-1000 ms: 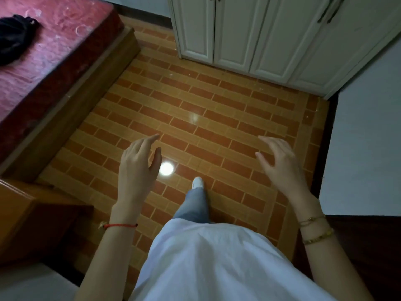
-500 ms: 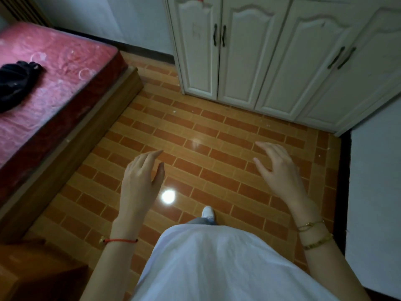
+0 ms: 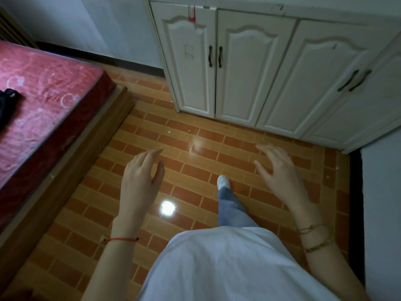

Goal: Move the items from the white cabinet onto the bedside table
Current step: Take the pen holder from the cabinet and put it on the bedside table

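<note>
The white cabinet (image 3: 256,68) stands ahead along the far wall, all its panelled doors closed, with dark handles (image 3: 214,56) on the left pair and more handles (image 3: 354,80) on the right pair. Whatever is inside is hidden. My left hand (image 3: 140,181) hovers over the tiled floor, fingers apart, holding nothing. My right hand (image 3: 280,170) is likewise spread and empty, a little closer to the cabinet. The bedside table is out of view.
A bed with a red mattress (image 3: 41,101) on a wooden frame (image 3: 65,170) fills the left side; a black item (image 3: 6,103) lies on it. Orange brick-pattern floor (image 3: 195,144) stretches between bed and cabinet. A pale wall (image 3: 382,203) closes the right.
The view has advanced toward the cabinet and tilted up; the doors now fill the top. The wooden bedside table at lower left has dropped out of sight. Both hands stay empty and spread.
</note>
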Available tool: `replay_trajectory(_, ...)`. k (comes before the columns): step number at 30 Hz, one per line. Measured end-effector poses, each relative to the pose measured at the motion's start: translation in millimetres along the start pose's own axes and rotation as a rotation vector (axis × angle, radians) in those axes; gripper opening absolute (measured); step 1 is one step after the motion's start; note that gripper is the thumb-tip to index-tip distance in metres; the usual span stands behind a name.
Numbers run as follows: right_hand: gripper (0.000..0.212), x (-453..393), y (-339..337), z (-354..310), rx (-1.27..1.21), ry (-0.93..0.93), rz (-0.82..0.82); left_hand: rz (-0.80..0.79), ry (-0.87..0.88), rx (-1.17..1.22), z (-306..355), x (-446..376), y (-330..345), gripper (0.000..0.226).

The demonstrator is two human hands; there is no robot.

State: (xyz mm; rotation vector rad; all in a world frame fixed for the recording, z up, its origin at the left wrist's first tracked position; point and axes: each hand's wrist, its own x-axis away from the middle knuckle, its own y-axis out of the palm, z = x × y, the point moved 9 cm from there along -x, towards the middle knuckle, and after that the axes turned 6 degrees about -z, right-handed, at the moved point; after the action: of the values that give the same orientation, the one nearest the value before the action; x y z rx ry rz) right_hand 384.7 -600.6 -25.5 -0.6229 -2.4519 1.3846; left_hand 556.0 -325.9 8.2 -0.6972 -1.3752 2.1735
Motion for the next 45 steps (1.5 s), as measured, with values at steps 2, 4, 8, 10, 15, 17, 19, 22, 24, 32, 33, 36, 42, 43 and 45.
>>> replay_trajectory(2,0.041,-40.3,-3.6,7.7,-0.009,-0.007,0.006,-0.002,0.006,0.006,-2.3,-40.4,7.9,0.033)
replay_trajectory(4,0.04,-84.2,-11.2,15.3,-0.015,-0.023,0.014,0.013,0.007,0.004,-2.8,-84.7,12.4,0.033)
replay_trajectory(8,0.038,-176.1,-36.0,26.2,-0.001,-0.044,0.018,0.08,-0.007,0.003,2.3,-171.7,13.3,0.033)
replay_trajectory(10,0.036,-220.5,-48.8,28.5,0.004,-0.064,0.029,0.088,-0.013,0.012,3.6,-212.0,16.3,0.033)
replay_trajectory(15,0.039,-314.1,-62.6,27.2,0.016,-0.093,-0.012,0.109,-0.077,0.021,-2.1,-284.9,19.0,0.033)
replay_trajectory(17,0.04,-345.6,-63.0,25.4,0.02,-0.105,-0.031,0.118,-0.096,0.021,-8.0,-309.0,19.7,0.033)
replay_trajectory(19,0.041,-374.4,-62.0,23.0,0.014,-0.113,-0.047,0.113,-0.115,0.014,-15.8,-332.1,22.8,0.033)
replay_trajectory(22,0.041,-416.1,-57.8,19.4,0.014,-0.123,-0.059,0.092,-0.128,0.009,-30.4,-369.8,31.2,0.033)
replay_trajectory(24,0.042,-442.7,-54.2,17.3,0.013,-0.123,-0.061,0.08,-0.129,0.016,-39.2,-395.9,36.0,0.033)
replay_trajectory(32,0.043,-553.0,-58.7,3.5,-0.009,-0.122,-0.003,0.092,-0.096,0.033,-69.9,-516.0,30.9,0.034)
replay_trajectory(33,0.042,-566.6,-63.5,0.4,-0.009,-0.126,0.019,0.095,-0.082,0.038,-72.1,-531.3,28.4,0.033)
replay_trajectory(36,0.042,-601.0,-77.4,-5.5,-0.001,-0.125,0.086,0.087,-0.031,0.048,-74.2,-573.9,24.4,0.033)
replay_trajectory(42,0.042,-646.0,-104.5,-12.1,-0.009,-0.135,0.171,0.121,0.044,0.064,-64.7,-637.2,12.7,0.035)
replay_trajectory(43,0.042,-651.8,-109.5,-12.4,-0.013,-0.139,0.183,0.125,0.049,0.068,-62.3,-645.3,11.0,0.036)
replay_trajectory(45,0.042,-662.7,-120.2,-13.6,-0.024,-0.15,0.202,0.14,0.06,0.08,-56.5,-660.4,7.6,0.037)
